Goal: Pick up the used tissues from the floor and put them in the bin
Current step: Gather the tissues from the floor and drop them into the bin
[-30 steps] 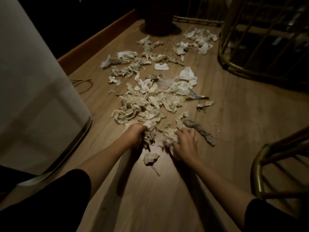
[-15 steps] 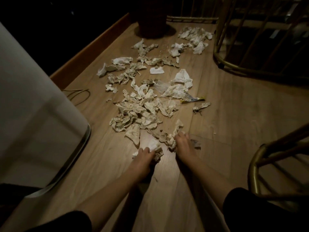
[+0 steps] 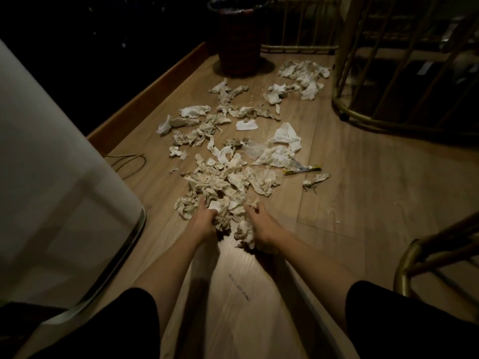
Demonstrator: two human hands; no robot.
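Crumpled, stained tissues [image 3: 223, 177] lie scattered over the wooden floor, thickest in the middle, with a smaller group [image 3: 303, 76] far back. A dark woven bin [image 3: 239, 40] stands at the far end by the skirting board. My left hand [image 3: 204, 221] is closed around a wad of tissues at the near edge of the pile. Beside it, my right hand [image 3: 261, 226] grips another white clump [image 3: 243, 233]. Both hands rest low on the floor, close together.
A large white rounded appliance [image 3: 51, 177] fills the left side, a cable [image 3: 129, 161] looping beside it. Gold metal chair frames stand at the back right [image 3: 363, 117] and near right [image 3: 414, 257]. A yellow-edged plastic wrapper [image 3: 302, 169] lies among the tissues.
Both hands have reached further forward into the pile and gathered more tissues into their grips. The view has tilted up, bringing the bin into sight.
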